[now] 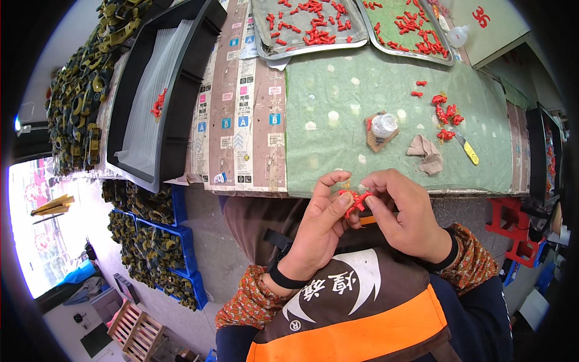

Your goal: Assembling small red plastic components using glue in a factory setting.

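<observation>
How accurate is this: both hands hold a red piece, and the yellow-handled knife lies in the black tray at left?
Wrong on the yellow-handled knife: the head view shows it on the green cloth, right of the beige rag. The left hand and right hand do hold a red piece.

Gotta be a small workshop tbh: red bits (316, 39) are spread over metal trays (313, 51) up top, and blue crates (180, 208) are packed with camo-coloured parts (148, 244) at the frame's lower left.
</observation>
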`<state>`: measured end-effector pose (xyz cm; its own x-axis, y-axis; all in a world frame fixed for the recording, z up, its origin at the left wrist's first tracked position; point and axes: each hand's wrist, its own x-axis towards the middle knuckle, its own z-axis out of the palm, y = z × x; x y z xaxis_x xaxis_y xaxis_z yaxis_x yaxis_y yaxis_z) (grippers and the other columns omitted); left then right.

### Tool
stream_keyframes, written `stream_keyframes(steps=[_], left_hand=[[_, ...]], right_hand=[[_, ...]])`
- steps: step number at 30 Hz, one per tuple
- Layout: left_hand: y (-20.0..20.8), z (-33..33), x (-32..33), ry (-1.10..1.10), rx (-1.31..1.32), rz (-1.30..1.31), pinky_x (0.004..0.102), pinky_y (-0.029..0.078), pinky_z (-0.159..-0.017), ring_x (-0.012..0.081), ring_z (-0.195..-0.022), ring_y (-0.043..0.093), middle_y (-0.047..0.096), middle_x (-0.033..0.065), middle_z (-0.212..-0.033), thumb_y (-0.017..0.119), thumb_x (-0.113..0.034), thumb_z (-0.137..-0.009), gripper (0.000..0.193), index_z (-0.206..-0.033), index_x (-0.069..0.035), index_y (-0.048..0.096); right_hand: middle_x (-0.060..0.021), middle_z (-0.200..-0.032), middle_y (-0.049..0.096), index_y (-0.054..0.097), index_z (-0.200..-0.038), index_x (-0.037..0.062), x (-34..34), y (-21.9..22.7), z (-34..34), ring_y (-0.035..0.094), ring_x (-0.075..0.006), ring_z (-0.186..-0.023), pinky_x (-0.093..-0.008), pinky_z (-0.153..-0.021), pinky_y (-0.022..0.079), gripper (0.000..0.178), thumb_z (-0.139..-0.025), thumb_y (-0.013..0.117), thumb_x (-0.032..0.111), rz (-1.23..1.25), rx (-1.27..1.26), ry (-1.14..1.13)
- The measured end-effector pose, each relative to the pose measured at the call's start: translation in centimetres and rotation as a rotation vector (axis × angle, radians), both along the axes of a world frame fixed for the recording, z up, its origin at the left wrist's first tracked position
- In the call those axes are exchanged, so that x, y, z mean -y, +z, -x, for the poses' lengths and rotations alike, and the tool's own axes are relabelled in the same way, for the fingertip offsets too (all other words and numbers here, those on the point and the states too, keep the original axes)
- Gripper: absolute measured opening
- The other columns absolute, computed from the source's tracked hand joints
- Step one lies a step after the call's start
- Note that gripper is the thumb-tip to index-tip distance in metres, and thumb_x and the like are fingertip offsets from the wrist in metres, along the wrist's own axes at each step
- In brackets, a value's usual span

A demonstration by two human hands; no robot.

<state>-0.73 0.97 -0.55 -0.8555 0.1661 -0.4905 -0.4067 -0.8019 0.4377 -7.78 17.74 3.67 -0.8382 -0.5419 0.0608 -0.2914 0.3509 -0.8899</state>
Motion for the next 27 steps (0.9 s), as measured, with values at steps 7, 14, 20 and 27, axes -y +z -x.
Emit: stream_keyframes(steps=[7, 14, 20, 27], left_hand=[[-0.5, -0.3, 0.3, 0.003, -0.015, -0.073, 0.0296, 0.051, -0.076, 0.0108, -0.081, 0.058, 0.062, 0.0024, -0.099, 0.055, -0.021, -0.107, 0.028, -0.133, -0.017, 0.046], [-1.0, -0.7, 0.8, -0.086, -0.028, -0.148, 0.03, 0.051, -0.076, 0.0129, -0.082, 0.058, 0.062, 0.0048, -0.105, 0.052, -0.03, -0.108, 0.031, -0.13, -0.009, 0.051], [-0.2, -0.9, 0.9, -0.144, -0.085, -0.12, 0.0319, 0.052, -0.078, 0.0145, -0.084, 0.059, 0.059, 0.0074, -0.114, 0.049, -0.035, -0.109, 0.046, -0.142, -0.004, 0.042], [0.6, -0.7, 1.2, -0.279, -0.047, 0.163, 0.0272, 0.056, -0.062, 0.0125, -0.073, 0.061, 0.064, 0.014, -0.111, 0.049, -0.035, -0.109, 0.045, -0.141, -0.006, 0.041]], right_hand=[[-0.0135, -0.09, 0.062, 0.062, -0.11, 0.0024, -0.1, -0.6, 1.0, 0.064, -0.0304, -0.076, -0.0376, -0.064, 0.051, 0.025, -0.087, 0.064, -0.007, 0.049, -0.086, 0.099], [-0.013, -0.086, 0.061, 0.063, -0.105, 0.0039, -0.2, -1.1, 1.8, 0.062, -0.032, -0.075, -0.0389, -0.064, 0.049, 0.021, -0.087, 0.065, -0.006, 0.039, -0.194, 0.145], [-0.0124, -0.088, 0.061, 0.064, -0.103, 0.0028, -0.5, -1.0, 1.8, 0.064, -0.0284, -0.076, -0.0356, -0.066, 0.05, 0.018, -0.086, 0.065, -0.006, 0.053, -0.029, 0.107], [-0.011, -0.088, 0.061, 0.064, -0.103, 0.0012, -0.7, -1.0, 1.8, 0.065, -0.0227, -0.075, -0.0327, -0.066, 0.051, 0.017, -0.087, 0.066, -0.002, 0.051, 0.105, 0.096]])
